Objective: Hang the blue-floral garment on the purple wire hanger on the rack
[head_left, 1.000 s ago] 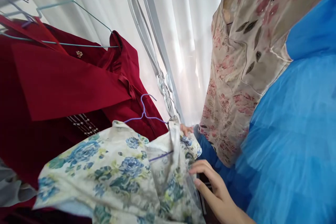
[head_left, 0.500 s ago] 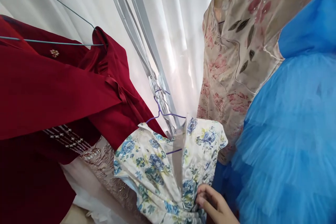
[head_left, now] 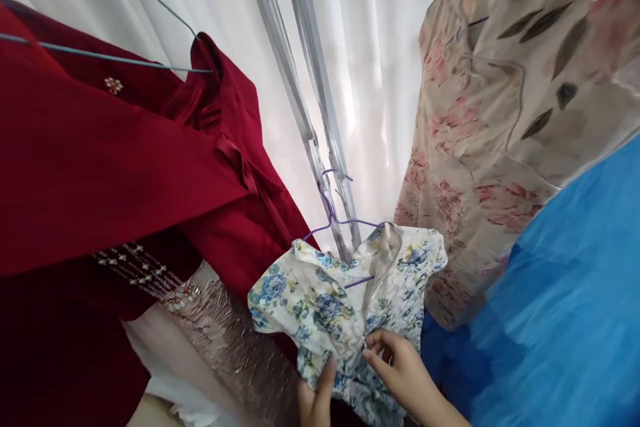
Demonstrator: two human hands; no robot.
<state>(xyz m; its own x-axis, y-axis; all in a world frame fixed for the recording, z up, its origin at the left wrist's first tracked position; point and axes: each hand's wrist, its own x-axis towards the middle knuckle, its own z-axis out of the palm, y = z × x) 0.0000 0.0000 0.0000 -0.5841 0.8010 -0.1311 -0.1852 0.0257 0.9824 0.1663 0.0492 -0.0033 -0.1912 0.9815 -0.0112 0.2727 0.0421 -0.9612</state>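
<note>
A white dress with blue flowers and short sleeves [head_left: 325,303] hangs from a purple wire hanger [head_left: 331,217] at the lower middle. Its neckline stands open in a V. My right hand [head_left: 403,370] pinches the front where the V ends; whatever small part lies between the fingertips is too small to make out. Lower down, my left hand [head_left: 317,397] grips the dress at its left waist, thumb on the front of the cloth. The rest of that hand runs off the bottom edge.
A dark red garment [head_left: 125,167] on a teal hanger [head_left: 125,57] fills the left, over a beaded beige garment [head_left: 225,327]. At right hang a beige floral dress [head_left: 460,147] and a blue tulle dress [head_left: 560,293]. Metal poles [head_left: 300,80] rise before a white curtain [head_left: 380,80].
My left hand has come into view at the bottom and taken hold of the dress. My right hand has moved to the base of the V. The view has shifted slightly, with the clothes appearing farther right.
</note>
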